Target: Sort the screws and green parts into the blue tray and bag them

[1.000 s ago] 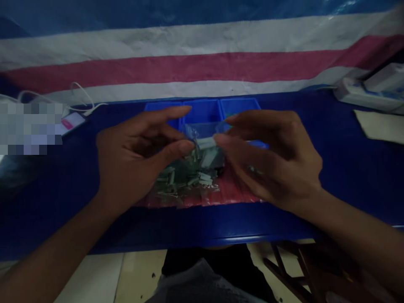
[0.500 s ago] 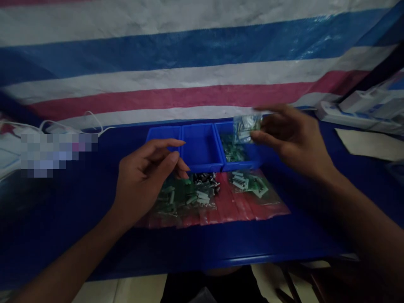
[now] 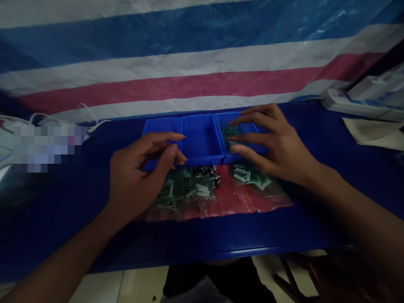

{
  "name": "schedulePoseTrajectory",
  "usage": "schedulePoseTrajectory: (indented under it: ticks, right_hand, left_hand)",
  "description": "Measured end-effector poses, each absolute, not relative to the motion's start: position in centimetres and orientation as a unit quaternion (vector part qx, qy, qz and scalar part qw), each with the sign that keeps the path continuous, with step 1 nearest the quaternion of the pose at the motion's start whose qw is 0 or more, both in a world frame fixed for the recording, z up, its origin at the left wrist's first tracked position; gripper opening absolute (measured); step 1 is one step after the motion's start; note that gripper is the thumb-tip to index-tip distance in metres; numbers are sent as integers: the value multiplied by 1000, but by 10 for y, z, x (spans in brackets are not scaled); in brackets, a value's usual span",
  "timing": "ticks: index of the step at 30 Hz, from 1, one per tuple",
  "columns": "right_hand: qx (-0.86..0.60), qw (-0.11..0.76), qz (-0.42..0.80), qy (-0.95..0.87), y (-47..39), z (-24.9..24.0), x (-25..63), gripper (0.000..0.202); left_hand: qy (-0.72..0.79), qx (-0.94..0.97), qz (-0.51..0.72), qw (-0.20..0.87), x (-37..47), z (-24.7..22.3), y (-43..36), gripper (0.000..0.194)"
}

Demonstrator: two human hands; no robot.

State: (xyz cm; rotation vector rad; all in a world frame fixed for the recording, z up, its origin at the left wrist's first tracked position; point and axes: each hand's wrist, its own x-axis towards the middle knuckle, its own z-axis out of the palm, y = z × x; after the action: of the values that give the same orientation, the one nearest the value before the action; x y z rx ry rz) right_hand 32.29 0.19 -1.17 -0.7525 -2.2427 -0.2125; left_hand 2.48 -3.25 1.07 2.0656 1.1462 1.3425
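Your right hand [image 3: 277,143] is over the right-hand blue bin [image 3: 235,158], fingers spread, grip released; greenish packets [image 3: 226,131] lie in that bin under your fingers, too dim to tell if you touch them. Your left hand [image 3: 135,170] hovers by the left-hand blue bin [image 3: 162,124], partly hiding it; thumb and forefinger apart, grip released too. Middle blue bin [image 3: 200,136] between them, all three near the back edge of the bench [image 3: 205,240]. Toward its front edge: red sheet [image 3: 225,191] bearing clear packets [image 3: 249,176] of pale strips, left and right. Dark fasteners [image 3: 217,177] bunched before the middle bin. Back right corner: white power strip [image 3: 342,103], beige sheet [image 3: 369,132] nearer you.
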Motion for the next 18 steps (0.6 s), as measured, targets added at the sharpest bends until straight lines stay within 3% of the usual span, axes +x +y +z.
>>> schedulePoseTrajectory:
  ticks: [3,7,12,16,18]
  right_hand:
    - [-166,358,-3,-919,-21,-1,301,22]
    - [-148,278,-30,-949,-41,-9,276,28]
    - [-184,343,-65,-919,-47,-9,278,21]
    - [-320,469,145,-811,-50,3,284,27]
    - [-342,518,286,-730,-51,6,284,29]
  left_hand:
    - [418,748,479,192,25,11,-31,14]
    - [413,756,479,172,24,11,-30,13]
    - [429,767,460,128,22,11,-31,17]
    - [324,825,462,23,28,13,-31,32]
    - [289,839,461,0,32,15,-33,23]
